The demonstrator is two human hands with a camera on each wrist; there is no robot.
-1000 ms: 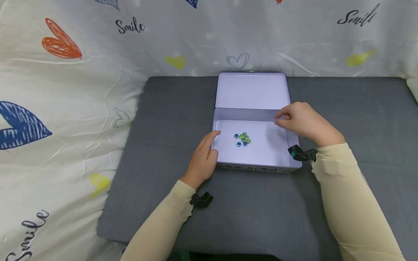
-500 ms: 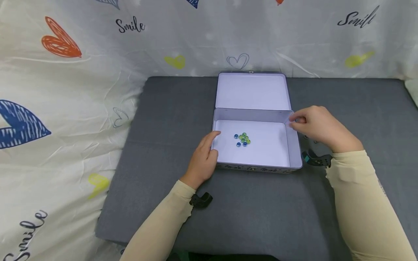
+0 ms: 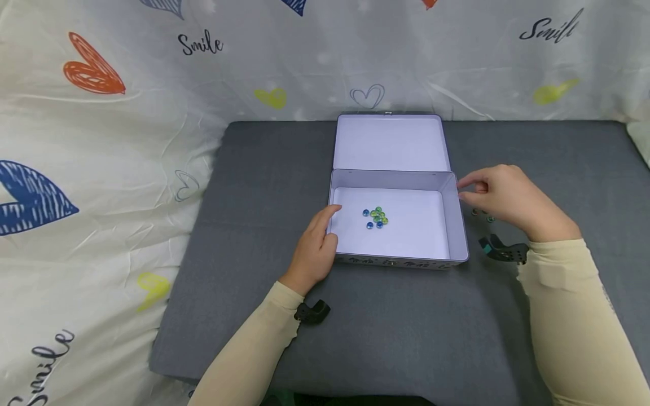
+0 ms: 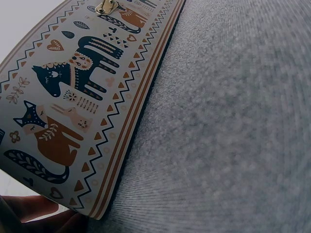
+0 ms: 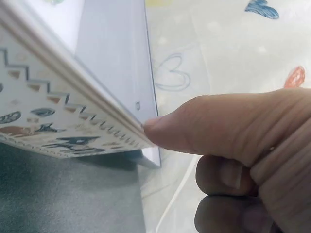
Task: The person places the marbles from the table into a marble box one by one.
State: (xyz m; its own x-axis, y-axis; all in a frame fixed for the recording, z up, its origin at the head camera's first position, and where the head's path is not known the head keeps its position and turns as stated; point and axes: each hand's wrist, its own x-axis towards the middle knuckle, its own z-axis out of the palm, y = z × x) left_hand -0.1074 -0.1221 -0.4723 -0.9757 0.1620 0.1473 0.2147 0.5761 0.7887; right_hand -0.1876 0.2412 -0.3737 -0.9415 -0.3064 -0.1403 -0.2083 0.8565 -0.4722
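A tin box (image 3: 396, 248) with a white inside lies on the grey table, its hinged lid (image 3: 391, 141) laid back. Green and blue glass marbles (image 3: 376, 216) sit in a loose cluster on its floor. My left hand (image 3: 312, 251) rests at the left wall, index finger and thumb by the rim; in the left wrist view its fingers (image 4: 29, 206) lie beside the box's corner. Outside the right wall hovers my right hand (image 3: 508, 200), thumb and index finger apart at the tips, nothing visible between them. A few marbles (image 3: 490, 219) lie on the table partly under it.
Animal figures and a gold clasp (image 4: 106, 7) mark the box's front. A printed curtain (image 3: 315, 62) hangs behind the table (image 3: 254, 197) and along its left. Black camera mounts (image 3: 312, 312) are strapped at both wrists.
My right hand has moved right, from above the box to outside its right wall. Marbles on the table there have come into sight. The left hand and the marbles inside stay put.
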